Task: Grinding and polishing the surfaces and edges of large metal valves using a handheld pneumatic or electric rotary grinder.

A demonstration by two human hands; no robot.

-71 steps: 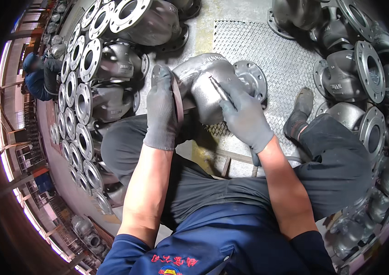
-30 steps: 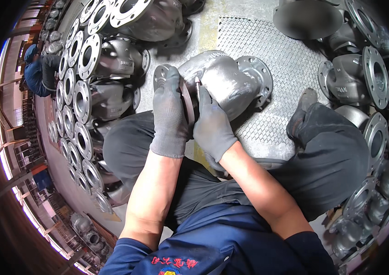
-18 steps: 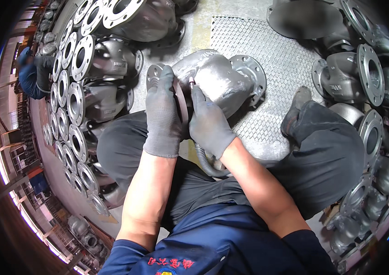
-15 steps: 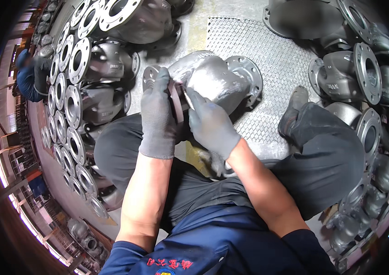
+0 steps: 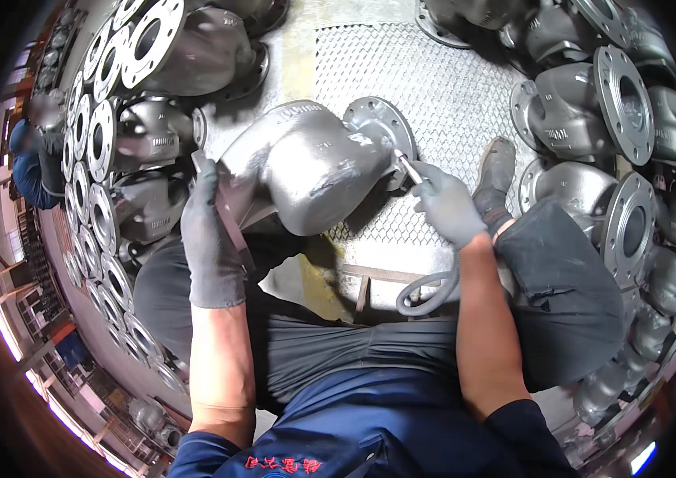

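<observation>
Tilted in front of me lies a grey metal valve body (image 5: 314, 171) with a rounded bulge and a round, bolt-holed flange (image 5: 380, 127) at its far right. My left hand (image 5: 212, 247), in a grey glove, is wrapped over the rim of the flange at its near left end. In my gloved right hand (image 5: 449, 207) is a slim pencil grinder (image 5: 411, 170) with a pinkish tip. That tip is at the neck just below the far flange; whether it touches the metal I cannot tell. A grey hose (image 5: 425, 299) loops below my right hand.
Rows of similar valve bodies stand along my left (image 5: 147, 131) and right (image 5: 573, 115). A diamond-patterned metal plate (image 5: 449, 95) covers the floor ahead. My right shoe (image 5: 497, 171) rests beside it. Another person (image 5: 35, 163) in blue is at the far left.
My right hand has moved the grinder from the near left flange to the neck by the far right flange. My left hand has shifted left and down, still on the near flange.
</observation>
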